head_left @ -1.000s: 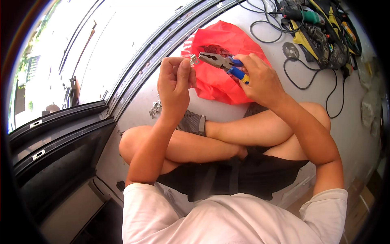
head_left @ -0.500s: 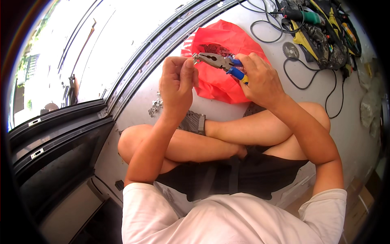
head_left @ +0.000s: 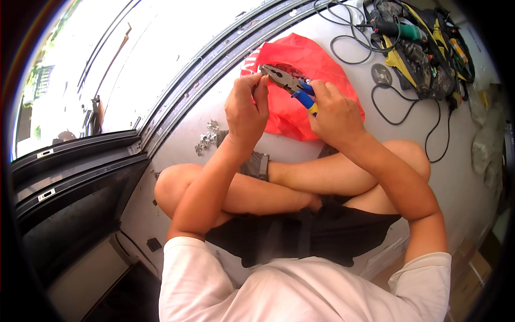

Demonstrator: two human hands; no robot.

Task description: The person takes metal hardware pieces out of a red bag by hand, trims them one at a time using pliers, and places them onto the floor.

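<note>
My right hand [head_left: 335, 110] is closed around the blue and yellow handles of a pair of combination pliers [head_left: 284, 79]. The plier jaws point up and left, toward the fingertips of my left hand [head_left: 247, 107]. Thumb and forefinger of that hand are pinched at the jaw tips on a small metal piece, mostly hidden now. Beneath both hands lies a red plastic bag [head_left: 300, 121], its mouth open on small metal parts. A loose pile of small metal pieces [head_left: 208, 138] sits on the floor left of my left wrist.
Metal door tracks [head_left: 177, 96] run along the left. A power tool with a green body [head_left: 410, 32], a black and yellow tool bag [head_left: 429, 70], a round saw blade [head_left: 381, 74] and looped black cables lie at the upper right. My crossed legs are just below my hands.
My left hand has shifted slightly right, closer to the pliers, and its fingers now cover more of the small metal piece. The pliers have tilted a little more steeply.
</note>
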